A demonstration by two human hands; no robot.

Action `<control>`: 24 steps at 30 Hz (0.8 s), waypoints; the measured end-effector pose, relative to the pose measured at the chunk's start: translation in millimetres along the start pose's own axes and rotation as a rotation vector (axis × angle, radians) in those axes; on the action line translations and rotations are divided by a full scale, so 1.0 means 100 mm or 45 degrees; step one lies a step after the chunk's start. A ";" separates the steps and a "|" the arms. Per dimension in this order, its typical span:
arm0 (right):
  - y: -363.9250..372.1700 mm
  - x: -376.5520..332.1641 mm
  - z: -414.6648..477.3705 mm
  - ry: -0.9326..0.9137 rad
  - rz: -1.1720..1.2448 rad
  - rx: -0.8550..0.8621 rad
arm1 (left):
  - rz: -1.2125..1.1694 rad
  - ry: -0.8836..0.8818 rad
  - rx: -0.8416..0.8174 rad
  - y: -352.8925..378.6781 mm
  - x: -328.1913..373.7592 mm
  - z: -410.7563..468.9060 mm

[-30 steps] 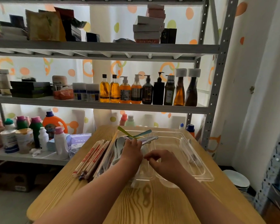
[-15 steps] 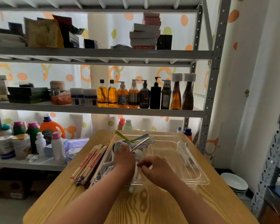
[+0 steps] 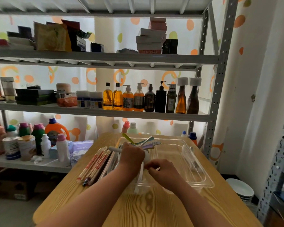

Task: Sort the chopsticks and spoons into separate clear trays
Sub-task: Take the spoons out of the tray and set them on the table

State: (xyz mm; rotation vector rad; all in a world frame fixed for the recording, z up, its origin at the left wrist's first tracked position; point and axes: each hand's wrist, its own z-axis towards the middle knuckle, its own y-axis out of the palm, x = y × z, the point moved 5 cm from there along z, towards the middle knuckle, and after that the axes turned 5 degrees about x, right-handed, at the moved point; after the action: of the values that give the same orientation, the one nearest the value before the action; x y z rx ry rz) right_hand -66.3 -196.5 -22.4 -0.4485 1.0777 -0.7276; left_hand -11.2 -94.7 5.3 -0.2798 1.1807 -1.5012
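While slim, paper-wrapped chopsticks (image 3: 95, 164) lie bundled on the grained wooden table (image 3: 154, 210) beside the clear trays (image 3: 201, 176), the left hand (image 3: 131, 155) clutches a fan of smooth plastic spoons (image 3: 147, 146) above the left tray; the right hand (image 3: 162, 169) pinches a white handle (image 3: 141, 172).

I seem to be in a storeroom: grey perforated-steel shelving (image 3: 219, 79) carries a row of amber and dark pump bottles (image 3: 138, 99), stacked cardboard boxes (image 3: 151, 38) and plastic detergent jugs (image 3: 56, 130) behind my pale wood-grain table (image 3: 154, 210).
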 end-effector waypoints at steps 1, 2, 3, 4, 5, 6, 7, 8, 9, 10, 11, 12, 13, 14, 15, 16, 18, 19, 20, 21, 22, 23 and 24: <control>0.00 -0.01 0.00 0.009 0.007 0.001 | -0.023 0.006 0.020 -0.07 -0.03 0.01; -0.01 -0.01 0.00 0.019 0.013 0.007 | -0.044 0.006 0.037 -0.13 -0.06 0.02; -0.01 -0.01 0.00 0.029 0.021 0.016 | -0.066 0.003 0.055 -0.19 -0.10 0.02; -0.01 -0.01 0.00 0.042 0.030 0.021 | -0.082 0.002 0.070 -0.24 -0.15 0.02; -0.01 -0.01 0.00 0.056 0.043 0.020 | -0.099 0.009 0.087 -0.30 -0.18 0.02; -0.02 -0.02 -0.01 0.069 0.059 0.017 | -0.123 0.018 0.106 -0.34 -0.21 0.02; -0.02 -0.02 -0.01 0.080 0.074 0.020 | -0.157 0.027 0.130 -0.39 -0.24 0.01; -0.02 -0.02 -0.02 0.089 0.083 0.024 | -0.190 0.037 0.151 -0.45 -0.26 0.00; -0.03 -0.03 -0.02 0.096 0.089 0.029 | -0.208 0.051 0.172 -0.51 -0.28 -0.01; -0.03 -0.03 -0.02 0.107 0.096 0.033 | -0.217 0.064 0.190 -0.55 -0.30 -0.01; -0.02 -0.03 -0.02 0.118 0.111 0.039 | -0.223 0.072 0.216 -0.59 -0.32 -0.01; -0.02 -0.03 -0.02 0.133 0.129 0.042 | -0.230 0.074 0.246 -0.63 -0.34 -0.01; -0.02 -0.02 -0.02 0.148 0.148 0.047 | -0.239 0.070 0.273 -0.67 -0.35 0.00; -0.03 -0.02 -0.01 0.164 0.171 0.063 | -0.239 0.067 0.301 -0.71 -0.36 0.01; -0.04 -0.03 -0.01 0.189 0.202 0.089 | -0.240 0.070 0.329 -0.75 -0.35 0.02; -0.04 -0.03 -0.01 0.216 0.238 0.119 | -0.247 0.079 0.366 -0.79 -0.34 0.03; -0.07 -0.07 -0.02 0.260 0.333 0.194 | -0.258 0.121 0.448 -0.88 -0.27 0.03; -0.10 -0.08 -0.02 0.281 0.407 0.229 | -0.249 0.161 0.501 -0.93 -0.23 0.01; -0.12 -0.10 -0.03 0.317 0.505 0.247 | -0.254 0.208 0.561 -0.98 -0.19 -0.01; -0.13 -0.12 -0.02 0.353 0.630 0.243 | -0.264 0.270 0.601 -0.99 -0.15 -0.01; -0.15 -0.13 -0.03 0.387 0.775 0.217 | -0.279 0.329 0.645 -0.99 -0.10 -0.02; -0.16 -0.12 -0.01 0.432 0.924 0.198 | -0.300 0.385 0.684 -1.00 -0.05 -0.03; -0.18 -0.10 0.00 0.494 1.088 0.199 | -0.304 0.439 0.729 -0.99 0.01 -0.04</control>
State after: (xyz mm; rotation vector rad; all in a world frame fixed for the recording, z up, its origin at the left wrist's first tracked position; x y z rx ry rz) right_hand -75.0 -201.5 -4.1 0.3096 1.4137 -0.1244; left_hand -74.3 -108.3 80.0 0.2440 0.9441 -2.0852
